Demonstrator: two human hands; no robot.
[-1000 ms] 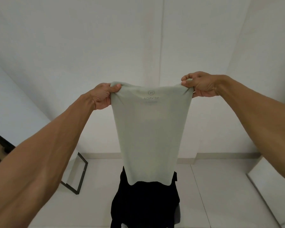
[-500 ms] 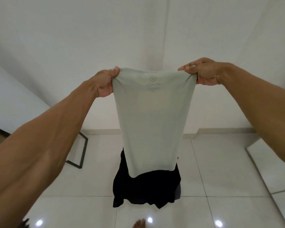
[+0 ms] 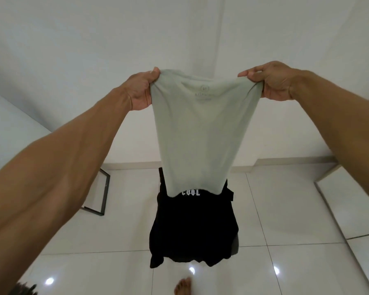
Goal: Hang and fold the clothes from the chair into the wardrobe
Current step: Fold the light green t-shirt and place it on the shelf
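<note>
A pale green T-shirt (image 3: pixel 200 133) hangs in front of me, stretched flat between both hands at its top edge. My left hand (image 3: pixel 142 90) grips the top left corner and my right hand (image 3: pixel 272 80) grips the top right corner, arms held out. Below the shirt's hem a black garment (image 3: pixel 192 228) with white lettering drapes over the chair, which it almost fully hides; a grey part of the chair seat (image 3: pixel 235 245) shows at the right.
A dark-framed panel (image 3: pixel 103 194) leans at the left by the wall. A white surface (image 3: pixel 349 201) stands at the right. White tiled floor (image 3: pixel 275 209) surrounds the chair. My bare foot (image 3: pixel 182 286) shows at the bottom.
The view has tilted down, showing more floor, the foot and the whole black garment. Both hands still hold the shirt's top corners, stretched the same way.
</note>
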